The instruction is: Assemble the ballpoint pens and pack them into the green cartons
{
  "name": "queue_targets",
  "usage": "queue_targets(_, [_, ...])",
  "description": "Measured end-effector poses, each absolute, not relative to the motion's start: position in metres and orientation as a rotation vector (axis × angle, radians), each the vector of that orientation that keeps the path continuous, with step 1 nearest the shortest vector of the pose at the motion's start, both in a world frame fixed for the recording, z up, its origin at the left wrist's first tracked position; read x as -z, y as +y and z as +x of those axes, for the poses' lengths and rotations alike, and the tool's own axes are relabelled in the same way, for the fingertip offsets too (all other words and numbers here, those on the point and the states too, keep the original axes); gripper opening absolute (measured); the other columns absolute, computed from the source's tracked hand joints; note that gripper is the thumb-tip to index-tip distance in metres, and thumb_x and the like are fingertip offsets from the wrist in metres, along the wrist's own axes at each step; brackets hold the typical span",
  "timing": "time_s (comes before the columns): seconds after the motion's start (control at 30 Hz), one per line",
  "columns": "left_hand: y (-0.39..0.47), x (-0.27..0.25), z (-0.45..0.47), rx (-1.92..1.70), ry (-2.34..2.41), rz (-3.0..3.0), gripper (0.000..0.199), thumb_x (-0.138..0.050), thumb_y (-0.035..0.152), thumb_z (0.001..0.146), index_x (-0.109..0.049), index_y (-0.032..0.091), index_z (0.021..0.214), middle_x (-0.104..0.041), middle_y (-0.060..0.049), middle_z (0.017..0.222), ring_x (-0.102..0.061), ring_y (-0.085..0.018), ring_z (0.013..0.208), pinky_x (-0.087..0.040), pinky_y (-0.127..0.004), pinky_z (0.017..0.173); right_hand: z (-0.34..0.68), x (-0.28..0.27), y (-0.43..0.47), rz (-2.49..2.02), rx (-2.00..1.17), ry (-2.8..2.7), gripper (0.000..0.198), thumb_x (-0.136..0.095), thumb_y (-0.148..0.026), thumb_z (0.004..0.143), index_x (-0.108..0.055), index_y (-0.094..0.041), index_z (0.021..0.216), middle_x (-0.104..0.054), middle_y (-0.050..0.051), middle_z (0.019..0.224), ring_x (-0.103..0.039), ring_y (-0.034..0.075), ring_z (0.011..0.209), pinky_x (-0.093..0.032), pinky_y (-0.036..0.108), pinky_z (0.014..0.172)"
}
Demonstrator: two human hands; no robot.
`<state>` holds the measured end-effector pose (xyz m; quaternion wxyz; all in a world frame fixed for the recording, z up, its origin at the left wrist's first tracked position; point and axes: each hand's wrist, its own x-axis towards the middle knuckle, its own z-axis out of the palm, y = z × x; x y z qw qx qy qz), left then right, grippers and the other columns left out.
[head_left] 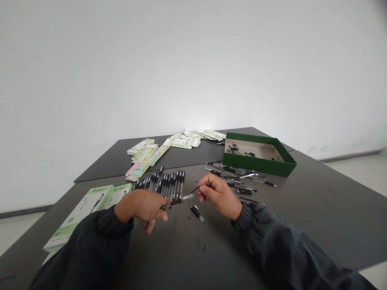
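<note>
My left hand is closed around a pen with a clear barrel and a black grip, its far end pointing right. My right hand pinches a thin black refill between thumb and fingertips, slanting down to the end of that pen. Whether the refill sits inside the barrel is too small to tell. Below the gap between my hands, a pen cap with a black clip lies on the table. Just beyond my left hand, several capped pens lie side by side in a row.
Loose pen parts are scattered right of my hands, before a green open box holding more parts. Green-white pen boxes lie at left; flattened cartons spread toward the white wall. Dark scraps lie near the front.
</note>
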<state>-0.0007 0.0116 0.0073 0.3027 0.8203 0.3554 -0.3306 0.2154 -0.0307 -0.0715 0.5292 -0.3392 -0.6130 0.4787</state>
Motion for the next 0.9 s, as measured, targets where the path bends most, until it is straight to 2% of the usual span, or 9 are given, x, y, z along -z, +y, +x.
queue_targets(0.23, [0.009, -0.004, 0.005, 0.928, 1.018, 2.161, 0.032, -0.039, 0.026, 0.089, -0.052, 0.013, 0.115, -0.072, -0.009, 0.081, -0.066, -0.017, 0.082, -0.045, -0.021, 0.067, 0.210, 0.070, -0.043, -0.746, -1.225, -1.362, 0.024, -0.057, -0.030, 0.082, -0.050, -0.017, 0.100, -0.061, 0.001, 0.075, -0.060, 0.011, 0.067, -0.047, 0.026, 0.064])
queue_targets(0.4, [0.007, -0.005, 0.008, 0.957, 1.011, 2.150, 0.040, -0.039, 0.025, 0.089, -0.043, 0.011, 0.126, -0.072, -0.011, 0.082, -0.067, -0.018, 0.081, -0.045, -0.022, 0.064, 0.202, 0.069, -0.050, -0.878, -1.240, -1.360, 0.020, -0.058, -0.033, 0.080, -0.058, -0.016, 0.089, -0.064, 0.003, 0.075, -0.062, 0.014, 0.070, -0.048, 0.028, 0.066])
queue_targets(0.53, [0.007, -0.006, 0.009, 0.964, 1.015, 2.132, 0.035, -0.038, 0.025, 0.089, -0.048, 0.010, 0.119, -0.071, -0.013, 0.084, -0.067, -0.018, 0.082, -0.045, -0.021, 0.067, 0.202, 0.069, -0.051, -0.901, -1.305, -1.335, 0.022, -0.059, -0.035, 0.079, -0.059, -0.015, 0.087, -0.063, 0.002, 0.068, -0.060, 0.013, 0.063, -0.047, 0.027, 0.061])
queue_targets(0.63, [0.007, -0.006, 0.008, 0.965, 1.019, 2.153, 0.033, -0.039, 0.028, 0.089, -0.051, 0.012, 0.115, -0.072, -0.011, 0.083, -0.066, -0.017, 0.084, -0.044, -0.020, 0.068, 0.205, 0.070, -0.049, -0.840, -1.356, -1.334, 0.022, -0.062, -0.034, 0.077, -0.059, -0.014, 0.086, -0.058, -0.001, 0.063, -0.052, 0.008, 0.053, -0.041, 0.021, 0.052])
queue_targets(0.73, [0.005, -0.007, 0.009, 0.960, 1.022, 2.162, 0.036, -0.040, 0.027, 0.088, -0.047, 0.013, 0.121, -0.072, -0.009, 0.080, -0.066, -0.017, 0.083, -0.044, -0.020, 0.065, 0.206, 0.073, -0.047, -0.811, -1.402, -1.307, 0.022, -0.063, -0.033, 0.076, -0.058, -0.014, 0.085, -0.053, -0.004, 0.058, -0.045, 0.006, 0.049, -0.036, 0.018, 0.046])
queue_targets(0.9, [0.003, -0.009, 0.011, 0.958, 1.022, 2.148, 0.038, -0.040, 0.026, 0.088, -0.046, 0.011, 0.122, -0.072, -0.012, 0.081, -0.066, -0.018, 0.082, -0.045, -0.022, 0.064, 0.204, 0.077, -0.047, -0.804, -1.470, -1.227, 0.023, -0.065, -0.034, 0.075, -0.056, -0.014, 0.083, -0.055, -0.003, 0.059, -0.045, 0.006, 0.047, -0.036, 0.018, 0.046])
